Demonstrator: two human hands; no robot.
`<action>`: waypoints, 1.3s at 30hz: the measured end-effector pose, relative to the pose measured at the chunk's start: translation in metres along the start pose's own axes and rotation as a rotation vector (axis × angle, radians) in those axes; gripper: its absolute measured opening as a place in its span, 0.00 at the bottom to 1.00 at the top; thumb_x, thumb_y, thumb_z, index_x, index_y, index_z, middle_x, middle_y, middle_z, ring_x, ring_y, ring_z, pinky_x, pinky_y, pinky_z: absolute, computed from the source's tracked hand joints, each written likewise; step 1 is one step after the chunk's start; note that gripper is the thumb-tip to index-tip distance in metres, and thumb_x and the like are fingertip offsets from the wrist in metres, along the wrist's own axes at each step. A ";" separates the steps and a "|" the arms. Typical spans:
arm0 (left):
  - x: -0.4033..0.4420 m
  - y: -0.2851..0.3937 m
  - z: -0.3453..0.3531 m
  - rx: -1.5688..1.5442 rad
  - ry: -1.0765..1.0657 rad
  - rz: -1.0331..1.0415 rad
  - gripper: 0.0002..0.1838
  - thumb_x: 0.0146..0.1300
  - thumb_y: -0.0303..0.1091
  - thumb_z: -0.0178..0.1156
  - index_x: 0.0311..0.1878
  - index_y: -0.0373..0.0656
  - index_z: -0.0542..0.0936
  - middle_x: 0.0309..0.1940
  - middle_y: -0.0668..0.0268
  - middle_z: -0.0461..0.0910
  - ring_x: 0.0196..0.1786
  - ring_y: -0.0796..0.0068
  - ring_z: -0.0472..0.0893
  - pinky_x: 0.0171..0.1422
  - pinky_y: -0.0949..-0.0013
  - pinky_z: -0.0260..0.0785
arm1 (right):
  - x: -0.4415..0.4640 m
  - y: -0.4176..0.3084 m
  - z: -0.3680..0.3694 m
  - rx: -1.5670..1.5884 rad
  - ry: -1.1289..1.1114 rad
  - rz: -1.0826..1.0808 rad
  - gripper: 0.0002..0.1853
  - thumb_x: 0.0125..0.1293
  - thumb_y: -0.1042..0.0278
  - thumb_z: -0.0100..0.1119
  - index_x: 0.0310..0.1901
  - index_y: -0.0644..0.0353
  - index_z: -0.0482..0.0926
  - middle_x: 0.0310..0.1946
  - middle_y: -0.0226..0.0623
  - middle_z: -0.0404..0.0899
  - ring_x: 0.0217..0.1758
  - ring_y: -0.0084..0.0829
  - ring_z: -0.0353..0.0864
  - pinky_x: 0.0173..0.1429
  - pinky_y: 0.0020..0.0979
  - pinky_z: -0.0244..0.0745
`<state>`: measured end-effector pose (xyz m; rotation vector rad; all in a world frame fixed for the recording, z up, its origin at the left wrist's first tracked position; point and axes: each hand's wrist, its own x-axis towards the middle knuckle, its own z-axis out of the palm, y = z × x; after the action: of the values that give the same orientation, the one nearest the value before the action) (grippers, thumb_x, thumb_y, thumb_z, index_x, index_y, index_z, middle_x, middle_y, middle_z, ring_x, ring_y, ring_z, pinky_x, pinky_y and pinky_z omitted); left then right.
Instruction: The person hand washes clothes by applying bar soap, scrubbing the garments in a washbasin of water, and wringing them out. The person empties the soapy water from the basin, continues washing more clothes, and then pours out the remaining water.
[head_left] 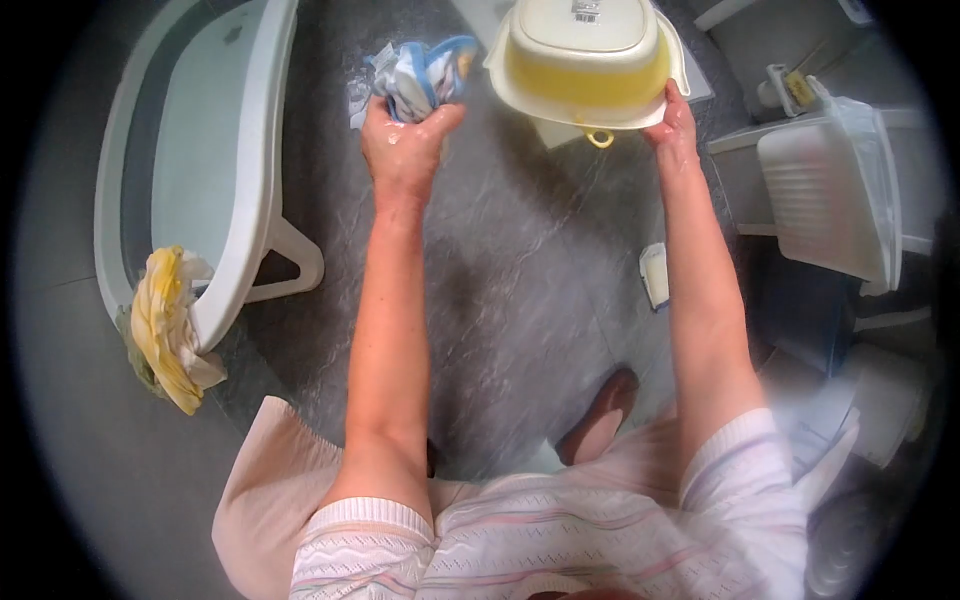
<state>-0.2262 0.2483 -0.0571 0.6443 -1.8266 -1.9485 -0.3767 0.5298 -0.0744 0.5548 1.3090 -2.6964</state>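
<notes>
My left hand (402,150) is closed round a bunched wet cloth (415,80), white with a blue edge and a coloured pattern. Suds or water glisten on that hand. My right hand (675,122) grips the rim of a yellow and white plastic basin (585,85) by its right side. The basin is tipped over, its underside with a label facing me. A small yellow loop (599,137) hangs from its near rim. Fingers under the basin are partly hidden.
A white and grey folding tub (265,130) with water stands at the left, a yellow and white cloth (168,325) draped over its near end. White ribbed plastic furniture (825,195) stands right. A small white and cream item (655,275) is on the dark floor (480,260).
</notes>
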 end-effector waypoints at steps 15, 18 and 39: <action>0.005 0.015 -0.003 -0.085 0.018 0.116 0.20 0.41 0.30 0.68 0.39 0.37 0.74 0.28 0.66 0.76 0.23 0.79 0.74 0.23 0.75 0.67 | -0.058 -0.031 0.040 -0.628 -0.279 -0.226 0.16 0.62 0.63 0.56 0.48 0.63 0.73 0.40 0.37 0.78 0.40 0.27 0.78 0.45 0.30 0.75; 0.006 0.023 -0.006 -0.164 0.027 0.100 0.19 0.42 0.30 0.68 0.39 0.37 0.74 0.28 0.66 0.76 0.24 0.79 0.74 0.24 0.75 0.67 | -0.088 0.003 0.045 -0.972 -0.457 -0.327 0.12 0.58 0.61 0.61 0.37 0.61 0.78 0.27 0.30 0.80 0.26 0.21 0.76 0.32 0.25 0.73; 0.013 0.070 0.035 0.271 -0.650 0.055 0.42 0.47 0.66 0.59 0.47 0.30 0.74 0.40 0.47 0.77 0.45 0.57 0.77 0.50 0.61 0.69 | -0.023 0.068 -0.058 -1.771 -0.046 -0.450 0.38 0.45 0.53 0.66 0.57 0.64 0.66 0.53 0.51 0.70 0.57 0.44 0.69 0.59 0.38 0.64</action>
<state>-0.2586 0.2644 0.0132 0.0082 -2.4835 -2.0380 -0.3232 0.5308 -0.1494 -0.0812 3.0535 -0.6993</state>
